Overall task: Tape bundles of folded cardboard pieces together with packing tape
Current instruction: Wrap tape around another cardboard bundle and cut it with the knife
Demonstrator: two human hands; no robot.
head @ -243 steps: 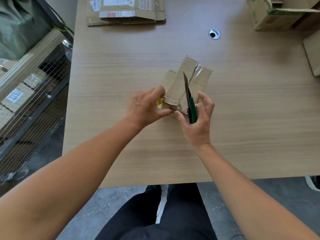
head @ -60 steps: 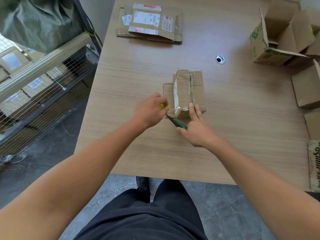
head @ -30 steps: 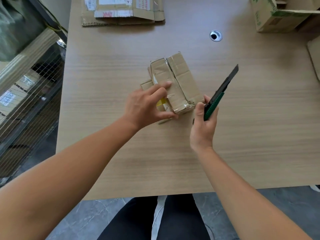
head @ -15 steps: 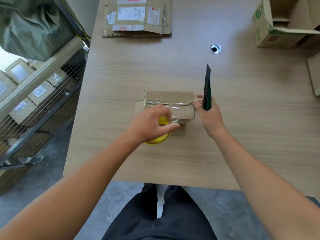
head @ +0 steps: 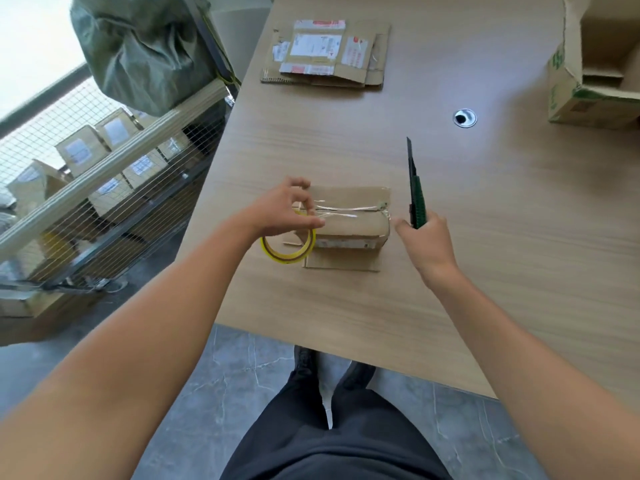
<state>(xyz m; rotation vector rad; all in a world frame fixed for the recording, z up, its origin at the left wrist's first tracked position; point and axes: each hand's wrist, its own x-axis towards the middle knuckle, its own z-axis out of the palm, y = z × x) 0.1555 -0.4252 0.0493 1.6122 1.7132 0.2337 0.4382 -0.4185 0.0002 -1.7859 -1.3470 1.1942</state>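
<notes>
Gripping knife, R hand fingers curled round it; L hand fingers pinching tape roll at bundle end.

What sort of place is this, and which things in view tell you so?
Probably a parcel packing or sorting room: a wire-mesh cart holds labelled parcels, flattened shipping cartons lie on the wooden table, and an open cardboard box stands on it.

Table: light wood-grain top, round metal cable grommet set in it | floor: grey stone-look tiles, pale veins | left of table: wire-mesh cart holding labelled cardboard boxes, grey-green sack above it | light: bright white daylight at upper left, detail washed out.
</notes>
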